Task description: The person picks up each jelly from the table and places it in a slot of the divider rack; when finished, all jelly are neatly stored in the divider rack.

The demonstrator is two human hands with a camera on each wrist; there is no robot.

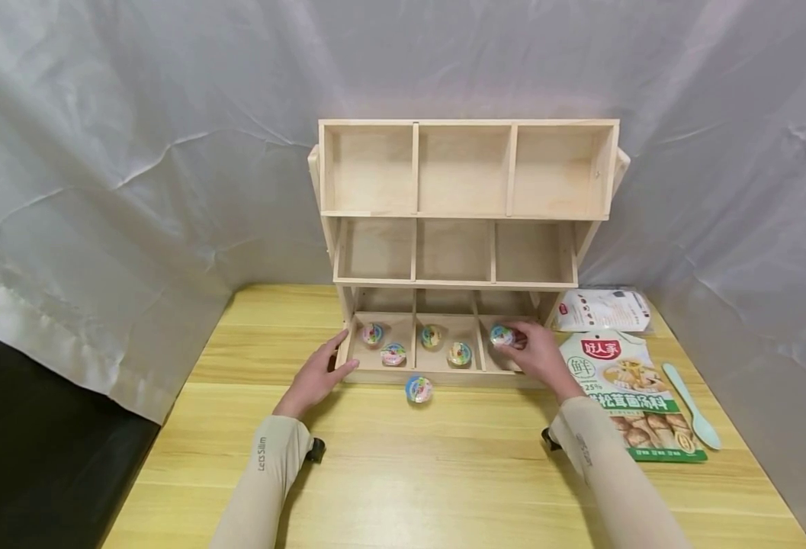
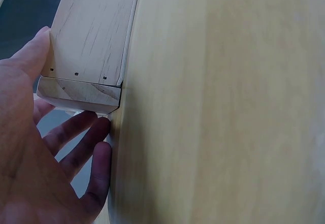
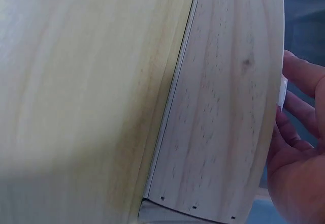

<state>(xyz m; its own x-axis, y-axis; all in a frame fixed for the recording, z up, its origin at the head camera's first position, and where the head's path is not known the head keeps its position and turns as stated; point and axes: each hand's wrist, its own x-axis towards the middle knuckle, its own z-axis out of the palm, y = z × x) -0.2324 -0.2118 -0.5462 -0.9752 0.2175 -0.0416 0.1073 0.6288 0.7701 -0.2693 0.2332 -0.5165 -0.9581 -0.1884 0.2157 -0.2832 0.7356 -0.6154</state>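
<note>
A tiered wooden organizer box (image 1: 444, 377) stands at the back of the table, its lowest tier split into three compartments. At its left front corner, my left hand (image 1: 315, 377) rests with the thumb at the front panel and the fingers along the side. My right hand (image 1: 536, 352) pinches a small jelly cup (image 1: 502, 335) with a blue printed lid inside the right compartment. Two pink-lidded jelly cups (image 1: 393, 354) lie in the left compartment, and two yellowish ones (image 1: 459, 354) in the middle. Another jelly cup (image 1: 419, 390) sits on the table before the box.
Upper tiers (image 1: 467, 171) of the box rise behind the lowest one. Right of it lie a green-and-white food pouch (image 1: 639, 396), a whitish packet (image 1: 605, 311) and a pale green spoon (image 1: 692, 408). Grey cloth (image 1: 169, 152) hangs around the table (image 1: 416, 480).
</note>
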